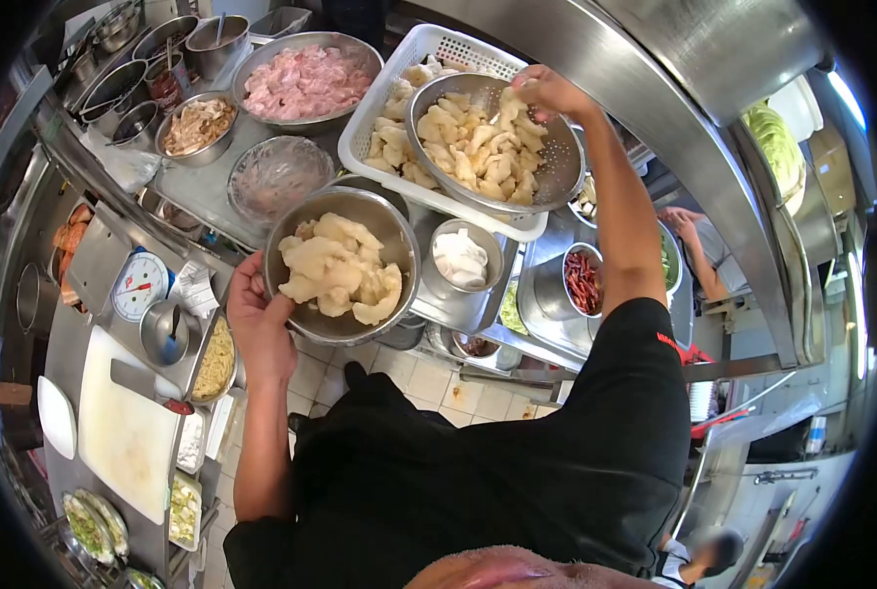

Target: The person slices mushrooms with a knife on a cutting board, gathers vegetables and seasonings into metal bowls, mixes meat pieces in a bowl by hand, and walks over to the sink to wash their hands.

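Observation:
My left hand (pixel 265 324) grips the near-left side of a steel bowl (pixel 411 265), thumb over its rim. Large pale battered pieces (pixel 330 265) lie in that bowl, which is held tilted above the floor. At the upper right, my right hand (pixel 548 93) reaches over a perforated steel colander (pixel 563 162), fingers closed around a pale battered piece (pixel 510 101). Many more such pieces fill the colander. It sits on a white plastic basket (pixel 370 108) that contains more of them.
Around the counter stand a bowl of raw pink meat (pixel 306 83), a film-covered bowl (pixel 279 177), a container of dried red chillies (pixel 583 283) and a pot with white contents (pixel 461 257). At left are a dial scale (pixel 142 285) and a cutting board (pixel 129 432). Another person's hand (pixel 684 224) shows at right.

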The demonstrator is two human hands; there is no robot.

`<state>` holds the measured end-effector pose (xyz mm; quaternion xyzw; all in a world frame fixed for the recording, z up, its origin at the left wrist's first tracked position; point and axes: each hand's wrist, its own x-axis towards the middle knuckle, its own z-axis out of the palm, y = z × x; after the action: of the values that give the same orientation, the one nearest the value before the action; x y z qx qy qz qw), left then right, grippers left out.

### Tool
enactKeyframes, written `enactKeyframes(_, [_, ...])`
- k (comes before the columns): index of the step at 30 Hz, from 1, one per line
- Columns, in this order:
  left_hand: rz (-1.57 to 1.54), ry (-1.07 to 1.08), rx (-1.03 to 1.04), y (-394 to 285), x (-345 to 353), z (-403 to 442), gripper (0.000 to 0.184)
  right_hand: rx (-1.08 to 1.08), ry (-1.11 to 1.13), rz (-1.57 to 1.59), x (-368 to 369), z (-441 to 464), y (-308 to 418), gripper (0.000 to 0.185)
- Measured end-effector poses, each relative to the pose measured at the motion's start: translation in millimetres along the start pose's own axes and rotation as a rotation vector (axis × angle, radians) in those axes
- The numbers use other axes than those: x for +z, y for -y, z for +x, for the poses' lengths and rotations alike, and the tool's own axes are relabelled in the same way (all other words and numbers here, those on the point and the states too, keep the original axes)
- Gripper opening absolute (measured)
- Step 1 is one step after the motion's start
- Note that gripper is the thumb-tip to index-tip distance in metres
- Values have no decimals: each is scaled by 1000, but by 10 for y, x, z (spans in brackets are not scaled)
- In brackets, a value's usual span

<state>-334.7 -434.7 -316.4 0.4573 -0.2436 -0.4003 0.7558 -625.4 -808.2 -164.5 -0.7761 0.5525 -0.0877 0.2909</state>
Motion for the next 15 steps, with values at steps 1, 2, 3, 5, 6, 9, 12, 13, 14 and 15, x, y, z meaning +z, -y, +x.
enactKeyframes(1, [3, -1, -3, 9, -10, 6, 48, 2, -9, 84, -58, -55, 18, 37])
enactKeyframes(2, [5, 0, -4, 22, -25, 15, 48, -10, -13, 132, -95, -165, 43, 38])
enactKeyframes(3, [7, 0, -6, 28, -28, 20, 48, -45, -13, 203, -90, -264, 44, 39])
enactKeyframes(5, [-1, -7, -11, -22, 38, 21, 49, -137, -2, 367, -48, -450, 41, 40])
enactKeyframes(6, [-2, -21, -15, -41, 70, 12, 50, -196, 11, 439, -22, -418, -5, 41])
enactKeyframes(9, [18, -57, 5, -6, 57, 20, 50, -365, 159, 642, 83, -240, -180, 40])
enactKeyframes(12, [-5, -80, 4, -8, 74, -3, 50, -410, 171, 646, 299, -516, 396, 38])
enactKeyframes(13, [-7, -82, 8, 5, 65, -3, 50, -464, 144, 695, 449, -639, 608, 33])
enactKeyframes(14, [-11, -81, 11, 18, 49, -9, 50, -540, 71, 622, 604, -790, 839, 33])
enactKeyframes(15, [-17, -80, 15, 27, 34, -24, 50, -615, -5, 548, 765, -956, 1073, 33])
